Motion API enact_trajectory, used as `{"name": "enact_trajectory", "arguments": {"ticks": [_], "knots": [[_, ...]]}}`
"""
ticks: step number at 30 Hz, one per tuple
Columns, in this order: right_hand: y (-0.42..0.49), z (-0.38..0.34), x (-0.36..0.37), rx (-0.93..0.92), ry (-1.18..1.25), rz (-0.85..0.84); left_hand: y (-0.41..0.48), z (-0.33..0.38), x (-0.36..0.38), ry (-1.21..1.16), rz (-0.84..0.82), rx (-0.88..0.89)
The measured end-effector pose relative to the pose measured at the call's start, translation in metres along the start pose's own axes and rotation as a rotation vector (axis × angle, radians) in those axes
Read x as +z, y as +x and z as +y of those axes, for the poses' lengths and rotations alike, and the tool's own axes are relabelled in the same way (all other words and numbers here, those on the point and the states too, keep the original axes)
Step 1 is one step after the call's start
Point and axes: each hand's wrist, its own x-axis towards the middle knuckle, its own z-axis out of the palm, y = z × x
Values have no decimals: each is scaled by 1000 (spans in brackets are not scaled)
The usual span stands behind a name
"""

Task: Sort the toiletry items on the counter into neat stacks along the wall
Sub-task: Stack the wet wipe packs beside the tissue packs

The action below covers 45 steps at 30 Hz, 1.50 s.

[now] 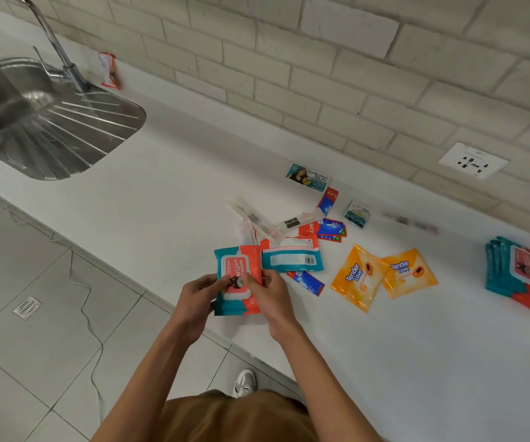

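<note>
Counter (161,193) fills most of my view, white, running under a brick wall (321,59). Sink (43,122) sits at the far left with its tap (50,36), and a small red sachet (109,70) leans on the wall beside it. A wall socket (473,160) is at the right.

A stack of wipes (515,271) sits at the far right, near the wall. I hold one wipes pack (237,279) over the counter's front edge, face up: my left hand (198,301) is curled round its left side, my right hand (268,296) closed on its right side, thumbs on the label.

Just beyond it a second pack (292,255) lies face down. Two orange sachets (384,272) overlap to the right. Toothpaste sachets (329,229) are scattered round the second pack, one (306,282) poking out under it. Clear toothbrush packs (254,218) cross behind. Near the wall lie a hair-cream sachet (308,177) and a small teal packet (357,214); a blurred thin item (410,222) lies to its right.
</note>
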Motion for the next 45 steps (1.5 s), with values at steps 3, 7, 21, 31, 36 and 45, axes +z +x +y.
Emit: {"name": "enact_trajectory", "arguments": {"ticks": [3,7,21,31,36,45], "knots": [[-11,-4,-20,-27,0,13,-10,3,19,30,-51,3],[-22,-3,-54,-36,42,31,-15,4,48,115,-101,38],[-82,23,-232,-57,218,256,-41,-22,248,361,-262,87],[-101,53,-394,-19,208,422,-77,-75,408,404,-440,139],[-102,66,-460,-35,139,471,-83,-96,476,383,-432,126],[-85,76,-523,-48,167,534,-71,-105,553,317,-399,75]]}}
